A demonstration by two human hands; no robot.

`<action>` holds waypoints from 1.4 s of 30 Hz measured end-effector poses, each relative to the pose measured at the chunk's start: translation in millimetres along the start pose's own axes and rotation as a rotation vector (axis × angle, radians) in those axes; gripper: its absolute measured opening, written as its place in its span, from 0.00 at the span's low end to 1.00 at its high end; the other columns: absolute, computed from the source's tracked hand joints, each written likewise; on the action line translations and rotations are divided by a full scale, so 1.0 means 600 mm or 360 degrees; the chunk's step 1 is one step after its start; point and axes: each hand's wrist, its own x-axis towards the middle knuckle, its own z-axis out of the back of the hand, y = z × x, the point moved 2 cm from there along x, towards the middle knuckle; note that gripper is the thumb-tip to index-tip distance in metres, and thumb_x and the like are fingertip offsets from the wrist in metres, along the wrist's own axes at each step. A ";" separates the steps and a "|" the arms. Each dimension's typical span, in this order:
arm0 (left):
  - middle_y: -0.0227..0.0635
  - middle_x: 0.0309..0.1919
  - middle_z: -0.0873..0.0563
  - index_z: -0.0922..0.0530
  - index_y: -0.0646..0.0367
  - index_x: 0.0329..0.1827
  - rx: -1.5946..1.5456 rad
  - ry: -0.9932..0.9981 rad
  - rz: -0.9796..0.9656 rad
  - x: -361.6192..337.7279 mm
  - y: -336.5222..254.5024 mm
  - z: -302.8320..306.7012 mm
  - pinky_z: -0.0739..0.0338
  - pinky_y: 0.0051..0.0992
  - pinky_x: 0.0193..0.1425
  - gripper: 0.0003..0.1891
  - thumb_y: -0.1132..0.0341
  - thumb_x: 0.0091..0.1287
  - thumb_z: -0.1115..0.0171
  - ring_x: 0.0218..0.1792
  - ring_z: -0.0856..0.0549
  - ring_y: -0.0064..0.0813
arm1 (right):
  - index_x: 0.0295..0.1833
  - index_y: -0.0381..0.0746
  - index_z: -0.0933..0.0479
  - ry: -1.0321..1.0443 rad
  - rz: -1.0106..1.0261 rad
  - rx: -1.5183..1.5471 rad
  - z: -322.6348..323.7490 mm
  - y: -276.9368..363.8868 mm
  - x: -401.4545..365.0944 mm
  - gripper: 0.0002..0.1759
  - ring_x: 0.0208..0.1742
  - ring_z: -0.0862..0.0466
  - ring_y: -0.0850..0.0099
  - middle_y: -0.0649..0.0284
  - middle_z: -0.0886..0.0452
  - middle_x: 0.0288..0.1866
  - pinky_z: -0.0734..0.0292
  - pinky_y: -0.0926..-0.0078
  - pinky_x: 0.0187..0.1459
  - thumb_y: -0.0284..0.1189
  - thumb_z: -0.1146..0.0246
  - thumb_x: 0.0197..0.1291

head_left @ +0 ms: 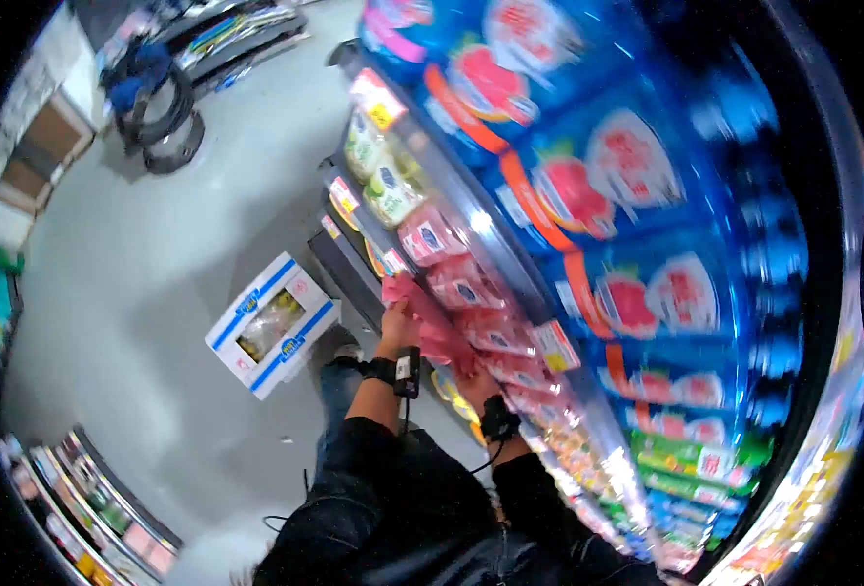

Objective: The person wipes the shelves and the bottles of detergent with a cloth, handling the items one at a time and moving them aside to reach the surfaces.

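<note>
Both hands are at a shelf of pink packages, with a pink package (430, 317) between them. My left hand (399, 324) is closed on the left end of this package. At its lower right end, my right hand (471, 379) grips it too, with the fingers partly hidden. Similar pink packs (466, 283) lie in a row on the shelf just beyond my hands. Green-labelled packs (390, 190) sit farther up the same shelf. Dark bands with small devices are strapped round both wrists.
Large blue bottle packs (588, 195) fill the upper shelf at right. A white and blue carton (272, 325) stands on the grey floor at left. Farther off are a dark round object (164, 117) and a low rack (242, 44). More shelves (100, 508) line the lower left.
</note>
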 end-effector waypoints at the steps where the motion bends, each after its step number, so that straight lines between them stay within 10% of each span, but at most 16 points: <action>1: 0.33 0.21 0.26 0.29 0.57 0.30 0.0961 0.0193 -0.0319 0.005 0.010 0.018 0.31 0.31 0.29 0.10 0.67 0.45 0.41 0.27 0.25 0.34 | 0.39 0.33 0.30 0.0104 0.0535 -0.0938 0.053 0.022 0.026 0.07 0.41 0.26 0.63 0.57 0.25 0.36 0.31 0.63 0.51 0.24 0.49 0.55; 2: 0.32 0.21 0.26 0.29 0.57 0.30 0.1912 0.0428 -0.0648 0.013 0.030 0.043 0.31 0.33 0.30 0.08 0.67 0.47 0.42 0.27 0.25 0.34 | 0.38 0.34 0.29 0.0144 0.1083 -0.1870 0.108 0.036 0.047 0.07 0.42 0.26 0.63 0.57 0.25 0.36 0.30 0.64 0.50 0.24 0.48 0.54; 3: 0.28 0.26 0.23 0.28 0.55 0.31 0.1508 0.0657 -0.0480 0.045 0.067 0.111 0.30 0.34 0.31 0.05 0.70 0.52 0.45 0.28 0.24 0.31 | 0.38 0.34 0.29 0.0112 0.1133 -0.1772 0.113 0.039 0.020 0.07 0.42 0.26 0.63 0.57 0.25 0.36 0.30 0.64 0.50 0.24 0.48 0.54; 5: 0.29 0.29 0.23 0.28 0.55 0.33 0.0807 0.0557 0.0104 -0.099 0.066 -0.001 0.30 0.34 0.34 0.05 0.70 0.52 0.45 0.31 0.24 0.32 | 0.41 0.37 0.29 0.0383 -0.0060 0.0049 0.100 0.046 -0.032 0.11 0.42 0.24 0.63 0.57 0.23 0.36 0.28 0.64 0.46 0.31 0.46 0.54; 6: 0.30 0.32 0.22 0.27 0.55 0.34 0.0041 0.0311 0.0604 -0.159 0.074 -0.042 0.29 0.35 0.37 0.06 0.70 0.53 0.45 0.33 0.24 0.33 | 0.38 0.37 0.30 0.0655 -0.0080 0.0084 0.143 0.059 -0.028 0.09 0.40 0.24 0.62 0.57 0.24 0.36 0.27 0.64 0.44 0.30 0.46 0.54; 8: 0.32 0.35 0.22 0.27 0.56 0.36 0.0751 0.0527 0.0382 -0.175 0.082 -0.003 0.30 0.36 0.42 0.08 0.70 0.52 0.44 0.37 0.24 0.33 | 0.37 0.36 0.30 0.0053 0.0315 0.0307 0.140 0.057 -0.115 0.07 0.38 0.26 0.63 0.57 0.26 0.36 0.27 0.64 0.42 0.27 0.46 0.53; 9: 0.34 0.37 0.22 0.27 0.57 0.38 0.1328 0.0769 0.0106 -0.191 0.088 0.018 0.30 0.37 0.46 0.11 0.69 0.52 0.43 0.40 0.24 0.33 | 0.38 0.36 0.31 0.0257 0.0385 0.0103 0.118 0.052 -0.182 0.08 0.38 0.26 0.64 0.57 0.26 0.37 0.27 0.65 0.42 0.27 0.46 0.54; 10: 0.36 0.38 0.22 0.27 0.58 0.41 0.0247 0.0283 0.0683 -0.243 0.096 -0.025 0.33 0.39 0.51 0.13 0.69 0.51 0.42 0.44 0.25 0.33 | 0.40 0.36 0.31 0.0438 0.0461 -0.0109 0.114 0.051 -0.234 0.09 0.37 0.27 0.65 0.58 0.27 0.37 0.27 0.67 0.42 0.28 0.47 0.54; 12: 0.39 0.38 0.24 0.28 0.62 0.40 0.0220 0.0383 0.0725 -0.270 0.102 -0.012 0.33 0.44 0.52 0.11 0.66 0.58 0.48 0.43 0.25 0.35 | 0.41 0.37 0.31 0.0318 0.0546 -0.0341 0.164 0.069 -0.273 0.09 0.35 0.27 0.68 0.59 0.27 0.36 0.27 0.70 0.41 0.27 0.46 0.54; 22: 0.36 0.47 0.27 0.31 0.60 0.47 0.1272 0.0541 0.0616 -0.421 0.156 -0.080 0.35 0.34 0.55 0.13 0.65 0.60 0.49 0.49 0.29 0.32 | 0.46 0.32 0.29 0.0211 0.1428 -0.0933 0.263 0.082 -0.414 0.15 0.28 0.27 0.80 0.67 0.25 0.31 0.30 0.83 0.28 0.19 0.48 0.50; 30: 0.33 0.42 0.25 0.31 0.57 0.46 0.2134 0.0968 0.0530 -0.452 0.177 -0.161 0.32 0.27 0.48 0.12 0.70 0.58 0.46 0.42 0.27 0.26 | 0.34 0.44 0.22 -0.1111 0.2262 -0.2168 0.324 0.091 -0.479 0.10 0.33 0.24 0.58 0.57 0.23 0.36 0.29 0.67 0.35 0.35 0.42 0.45; 33: 0.34 0.36 0.25 0.35 0.58 0.50 0.2320 0.1012 0.0162 -0.490 0.203 -0.198 0.30 0.28 0.44 0.17 0.72 0.57 0.45 0.39 0.25 0.28 | 0.38 0.44 0.24 -0.1030 0.1772 -0.1818 0.293 0.084 -0.514 0.12 0.35 0.24 0.59 0.57 0.23 0.36 0.29 0.67 0.36 0.35 0.43 0.47; 37: 0.36 0.34 0.25 0.35 0.60 0.47 0.2513 0.1090 0.0159 -0.447 0.193 -0.211 0.28 0.28 0.42 0.15 0.71 0.58 0.46 0.35 0.24 0.30 | 0.43 0.42 0.27 -0.0842 0.1924 -0.1291 0.270 0.064 -0.517 0.14 0.34 0.23 0.58 0.56 0.23 0.33 0.28 0.68 0.36 0.33 0.45 0.50; 39: 0.36 0.33 0.24 0.34 0.60 0.46 0.2497 0.1114 0.0247 -0.419 0.180 -0.223 0.28 0.28 0.42 0.13 0.70 0.58 0.46 0.35 0.24 0.30 | 0.47 0.38 0.30 -0.0156 0.1651 -0.0594 0.254 0.056 -0.489 0.13 0.28 0.23 0.78 0.62 0.25 0.23 0.29 0.79 0.28 0.30 0.50 0.58; 42: 0.37 0.31 0.23 0.31 0.60 0.40 0.2525 0.1153 0.0335 -0.381 0.160 -0.249 0.29 0.28 0.43 0.11 0.65 0.59 0.46 0.35 0.24 0.30 | 0.46 0.35 0.31 -0.0360 0.2188 -0.0498 0.225 0.052 -0.429 0.12 0.28 0.25 0.78 0.61 0.26 0.26 0.29 0.78 0.30 0.28 0.51 0.58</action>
